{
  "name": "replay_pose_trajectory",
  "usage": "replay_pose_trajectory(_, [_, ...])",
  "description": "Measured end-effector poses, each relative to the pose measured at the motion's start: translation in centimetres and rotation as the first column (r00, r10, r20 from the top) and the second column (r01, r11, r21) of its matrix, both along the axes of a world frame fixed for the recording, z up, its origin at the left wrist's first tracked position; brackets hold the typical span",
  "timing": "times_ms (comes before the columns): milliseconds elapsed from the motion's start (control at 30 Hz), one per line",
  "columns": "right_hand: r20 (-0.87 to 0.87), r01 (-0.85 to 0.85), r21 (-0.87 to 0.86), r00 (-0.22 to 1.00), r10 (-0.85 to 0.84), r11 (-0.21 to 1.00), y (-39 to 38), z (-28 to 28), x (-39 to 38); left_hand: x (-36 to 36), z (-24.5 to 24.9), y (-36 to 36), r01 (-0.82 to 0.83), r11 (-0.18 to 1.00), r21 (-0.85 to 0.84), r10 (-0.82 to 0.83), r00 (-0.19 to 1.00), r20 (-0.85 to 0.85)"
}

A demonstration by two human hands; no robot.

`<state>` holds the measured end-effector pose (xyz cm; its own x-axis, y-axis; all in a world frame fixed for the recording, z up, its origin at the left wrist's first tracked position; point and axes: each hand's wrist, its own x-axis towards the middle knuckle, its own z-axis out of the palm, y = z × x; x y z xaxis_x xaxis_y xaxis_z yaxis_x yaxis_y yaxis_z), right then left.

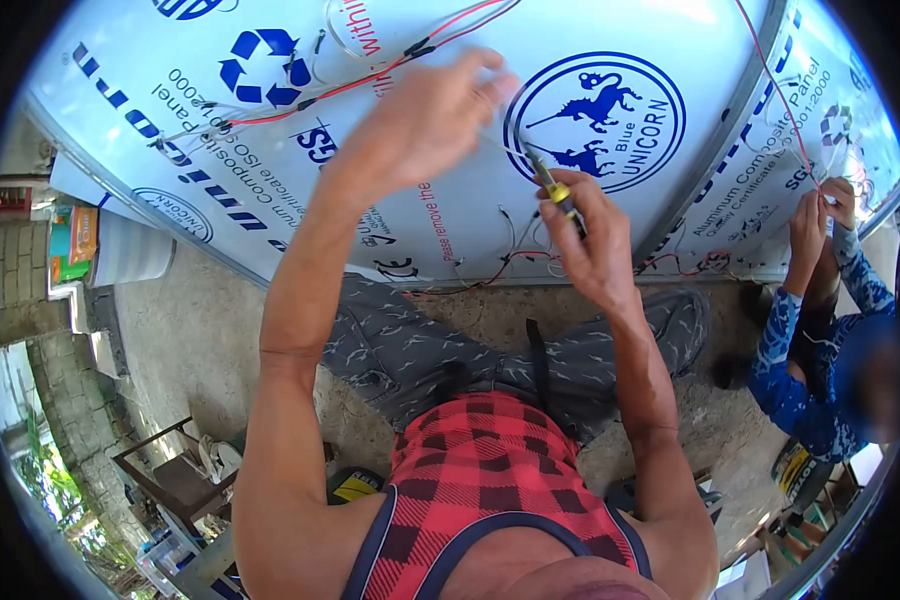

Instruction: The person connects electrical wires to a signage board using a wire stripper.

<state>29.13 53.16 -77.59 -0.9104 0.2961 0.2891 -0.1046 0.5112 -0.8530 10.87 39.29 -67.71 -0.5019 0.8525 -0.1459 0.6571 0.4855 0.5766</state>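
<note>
My right hand [598, 248] is closed around a slim tool with a yellow-and-black handle [562, 194]. Its narrow metal end points up and left, over the unicorn logo on the white panel [370, 215]. Smeared by motion, my left hand [425, 125] is raised over the panel to the left of the tool. A thin pale strand [500, 148] shows between the left fingers and the tool's tip. Red and black wires [355, 82] run across the panel behind my left hand. More wiring [515, 255] lies along the panel's lower edge, beside my right hand.
At the right, another person in a blue patterned sleeve [778, 325] handles a red wire [775, 75] at the neighbouring panel. A metal seam [705, 130] divides the panels. Behind me are a wooden chair [175, 480] and a black-and-yellow container [355, 486] on the concrete floor.
</note>
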Motion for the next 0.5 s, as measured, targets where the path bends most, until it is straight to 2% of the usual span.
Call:
replay_pose_trajectory(33, [0.005,0.005,0.007,1.0,-0.005,1.0,0.0,0.1,-0.1,-0.7,0.1,-0.8,-0.05,0.964,0.262,0.018,0.992,0.125])
replay_pose_trajectory(67, [-0.041,-0.076,-0.447,0.997,0.065,0.891,0.0,0.2,-0.3,-1.1,0.1,-1.1,-0.132,0.858,0.497,0.004,0.968,0.25])
replay_pose_trajectory(100, [-0.112,-0.151,-0.801,0.988,0.103,0.58,-0.1,0.3,-0.3,-0.6,-0.3,-1.2,-0.131,0.857,0.499,-0.002,0.967,0.256])
replay_pose_trajectory(133, [-0.168,-0.213,-0.813,0.977,0.132,0.542,0.3,-0.2,-0.4,0.4,-0.8,-1.5,-0.146,0.844,0.517,0.0,0.962,0.273])
replay_pose_trajectory(167, [-0.163,-0.205,-0.813,0.979,0.126,0.545,0.4,-0.2,-0.4,1.3,-1.6,-1.5,-0.164,0.832,0.531,0.001,0.956,0.293])
replay_pose_trajectory(233, [-0.245,-0.282,-0.874,0.959,0.142,0.396,0.3,0.0,-0.4,2.4,-3.5,-1.1,-0.15,0.811,0.565,-0.044,0.948,0.316])
replay_pose_trajectory(300, [-0.213,-0.255,-0.868,0.966,0.144,0.426,0.2,-0.2,-0.5,3.0,-4.7,-0.5,-0.195,0.779,0.596,-0.075,0.914,0.398])
replay_pose_trajectory(400, [-0.222,-0.271,-0.89,0.96,0.171,0.367,-0.1,-0.7,-0.6,3.7,-5.3,0.2,-0.262,0.747,0.611,-0.039,0.9,0.434])
replay_pose_trajectory(467, [-0.112,-0.168,-0.852,0.984,0.141,0.496,-0.4,-0.3,-0.7,3.7,-5.2,0.6,-0.294,0.737,0.609,-0.016,0.893,0.451])
replay_pose_trajectory(500, [-0.116,-0.173,-0.851,0.983,0.144,0.496,-0.5,-0.1,-0.8,3.7,-5.3,0.7,-0.35,0.718,0.602,0.019,0.874,0.485])
